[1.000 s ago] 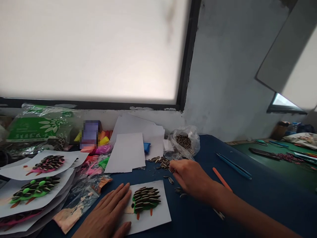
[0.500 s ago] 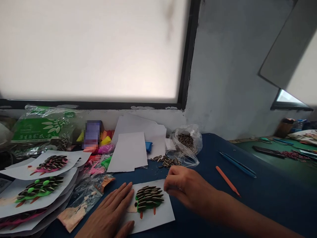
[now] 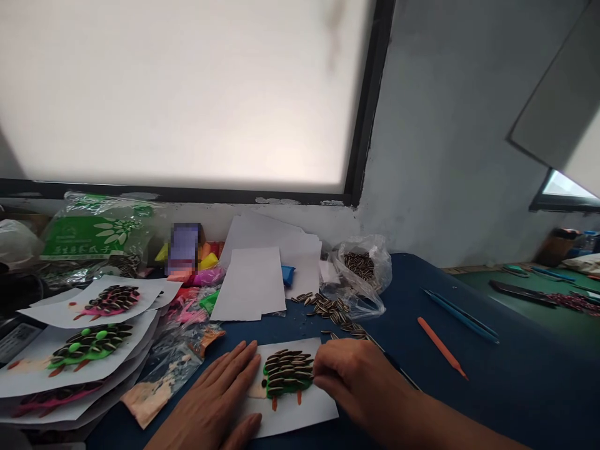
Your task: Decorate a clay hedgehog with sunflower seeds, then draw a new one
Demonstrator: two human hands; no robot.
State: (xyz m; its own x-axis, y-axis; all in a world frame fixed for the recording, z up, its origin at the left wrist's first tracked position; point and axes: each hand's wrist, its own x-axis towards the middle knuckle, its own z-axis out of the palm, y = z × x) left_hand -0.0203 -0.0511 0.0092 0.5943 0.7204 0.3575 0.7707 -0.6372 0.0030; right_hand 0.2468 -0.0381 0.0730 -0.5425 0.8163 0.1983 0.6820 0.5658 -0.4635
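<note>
A white card [image 3: 319, 409] lies before me, bearing a hedgehog shape [image 3: 288, 374] of green clay covered in rows of striped sunflower seeds. It has a pale clay face and brown feet. My left hand [image 3: 213, 397] rests flat on the card's left side, fingers stretched out. At the hedgehog's right edge, my right hand [image 3: 356, 381] is closed in a pinch, its fingertips against the seeds and clay. Whatever is between those fingertips is hidden. Behind the right hand, loose sunflower seeds [image 3: 328, 307] are scattered, and a thin dark tool [image 3: 394, 362] is partly covered by it.
Finished-looking hedgehog cards [image 3: 79, 369] are stacked at left, near an open clay packet [image 3: 162, 387]. Blank white cards [image 3: 248, 284] and a plastic bag of seeds [image 3: 360, 265] stand at the back. An orange pen-like tool [image 3: 443, 347] and blue tweezers [image 3: 462, 315] lie at right.
My right hand has moved slightly down, its fingertips now at the hedgehog's right edge. More loose seeds and the thin dark tool show behind it. The view has shifted a little left.
</note>
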